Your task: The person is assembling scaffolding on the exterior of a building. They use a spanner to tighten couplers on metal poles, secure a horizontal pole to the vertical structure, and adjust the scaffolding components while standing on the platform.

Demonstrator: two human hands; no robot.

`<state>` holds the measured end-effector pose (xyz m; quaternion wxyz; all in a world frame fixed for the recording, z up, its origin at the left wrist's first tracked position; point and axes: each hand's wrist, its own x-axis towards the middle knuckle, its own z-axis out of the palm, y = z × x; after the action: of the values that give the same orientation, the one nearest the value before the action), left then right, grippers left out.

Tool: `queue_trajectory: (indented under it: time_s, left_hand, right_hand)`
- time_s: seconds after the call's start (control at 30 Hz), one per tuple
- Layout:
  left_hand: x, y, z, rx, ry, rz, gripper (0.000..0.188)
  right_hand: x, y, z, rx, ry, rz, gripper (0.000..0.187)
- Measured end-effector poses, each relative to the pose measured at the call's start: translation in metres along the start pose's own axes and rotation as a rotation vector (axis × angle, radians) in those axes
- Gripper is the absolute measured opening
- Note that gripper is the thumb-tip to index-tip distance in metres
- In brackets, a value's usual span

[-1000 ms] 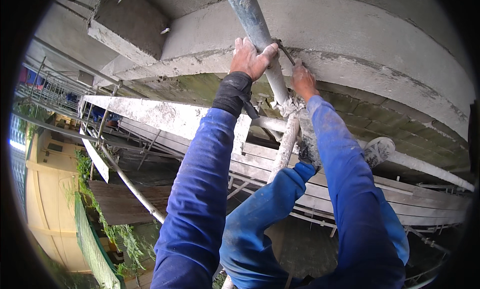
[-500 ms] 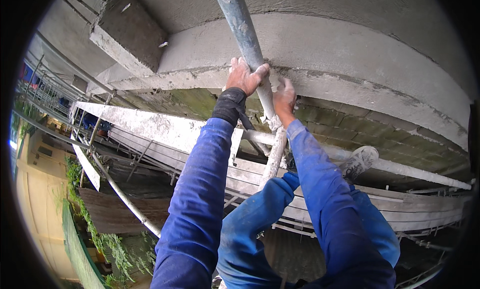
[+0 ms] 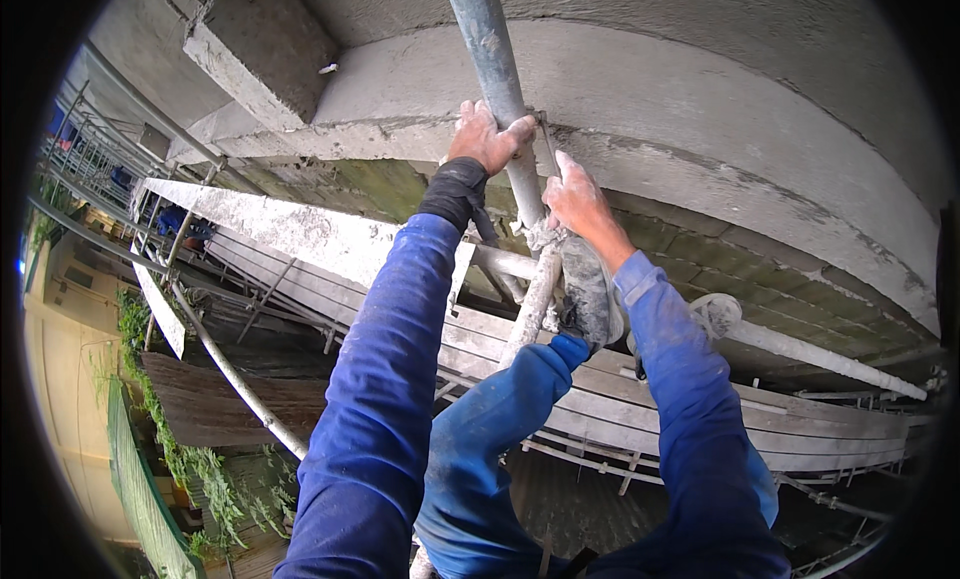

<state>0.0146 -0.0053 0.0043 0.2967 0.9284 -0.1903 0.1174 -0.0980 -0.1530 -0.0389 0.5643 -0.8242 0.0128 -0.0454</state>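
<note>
My left hand [image 3: 488, 139] is wrapped round an upright grey-blue scaffold pole [image 3: 485, 44], at the height of a concrete ledge. Black wrapping covers that wrist. Just right of the pole, my right hand [image 3: 582, 201] is closed, its fingers at the lower end of a thin metal rod [image 3: 549, 144]. The rod's upper end meets the pole beside my left hand; what it joins there is hidden. Below both hands, a plaster-crusted coupler [image 3: 543, 237] sits at a joint of white-caked pipes. My smeared shoe [image 3: 590, 294] rests close to this joint.
A curved concrete ledge [image 3: 720, 149] runs across, with a concrete block [image 3: 260, 54] jutting out at upper left. Below lie plank walkways [image 3: 800, 437] and a white-crusted pipe [image 3: 830, 357]. My other shoe [image 3: 716, 315] is by that pipe. Scaffolding, plants and a yellow building stand lower left.
My right hand has shifted slightly right and down, and the thin rod now shows at its fingers. One shoe has come into view beside the coupler. My left hand keeps its hold on the pole.
</note>
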Motion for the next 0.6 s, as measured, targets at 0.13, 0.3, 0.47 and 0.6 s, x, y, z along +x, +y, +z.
queue_trajectory:
  time_s: [0.13,0.3,0.47,0.6]
  left_hand:
    - [-0.005,0.011,-0.008,-0.036,-0.02,-0.013,0.053]
    - [-0.007,0.021,-0.014,-0.047,-0.109,-0.072,0.071]
    - [-0.006,0.003,-0.014,0.007,-0.012,-0.041,0.062]
    - [-0.005,0.012,-0.014,0.018,-0.073,-0.028,0.071]
  right_hand:
    - [0.003,-0.041,-0.022,0.075,-0.203,0.119,0.04]
    - [0.008,-0.076,-0.031,0.188,-0.363,0.174,0.014]
    - [0.008,-0.091,-0.023,0.185,-0.395,0.19,0.016]
    - [0.013,0.052,0.033,-0.593,0.306,-0.273,0.044]
